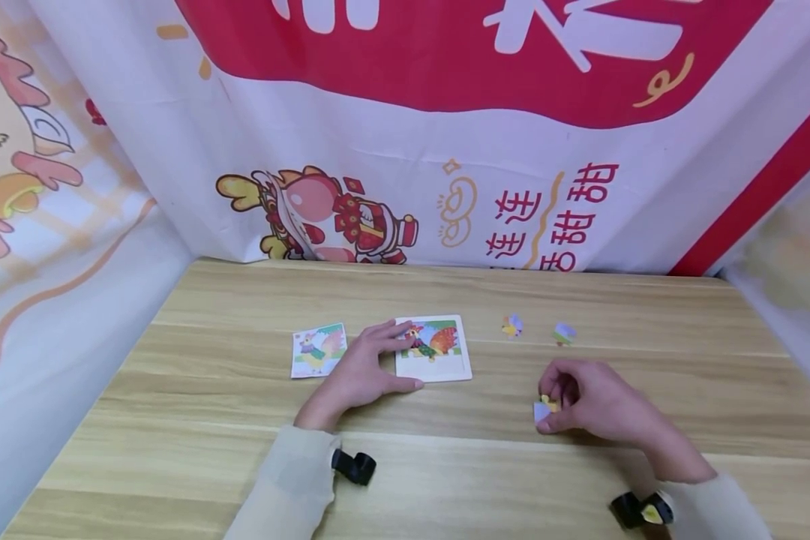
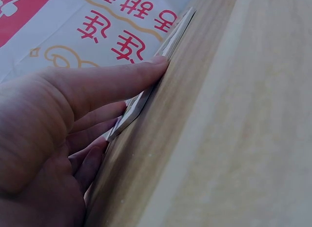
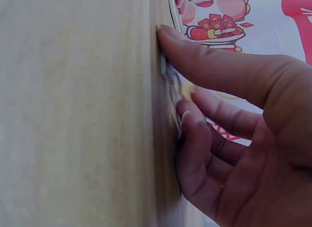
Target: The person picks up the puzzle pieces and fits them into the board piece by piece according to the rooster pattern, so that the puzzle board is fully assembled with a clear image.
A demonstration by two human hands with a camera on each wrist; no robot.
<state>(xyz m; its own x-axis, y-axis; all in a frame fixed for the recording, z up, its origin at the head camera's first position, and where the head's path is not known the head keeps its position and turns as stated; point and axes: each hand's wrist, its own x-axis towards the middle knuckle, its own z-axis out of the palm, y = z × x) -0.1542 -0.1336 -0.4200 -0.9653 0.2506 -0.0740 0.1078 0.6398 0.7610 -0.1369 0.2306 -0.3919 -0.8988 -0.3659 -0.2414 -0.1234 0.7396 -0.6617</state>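
A white jigsaw tray (image 1: 445,369) lies on the table, its upper part filled with a picture of a rooster. My left hand (image 1: 367,367) reaches over its left side, fairly straight fingers resting on it and the thumb against the near edge. In the left wrist view the thumb of the left hand (image 2: 53,119) touches the tray's thin edge (image 2: 127,120). To the right, my right hand (image 1: 590,401) pinches a lilac and yellow puzzle piece (image 1: 542,412) between thumb and fingers, low over the table. The right wrist view shows this puzzle piece (image 3: 185,89) partly hidden by the fingers.
Two loose puzzle pieces, one yellow and lilac (image 1: 512,325), one green and lilac (image 1: 564,334), lie beyond the right hand. A rooster picture card (image 1: 310,364) sits left of the tray, partly behind the left hand. A printed cloth (image 1: 418,142) hangs along the table's back edge.
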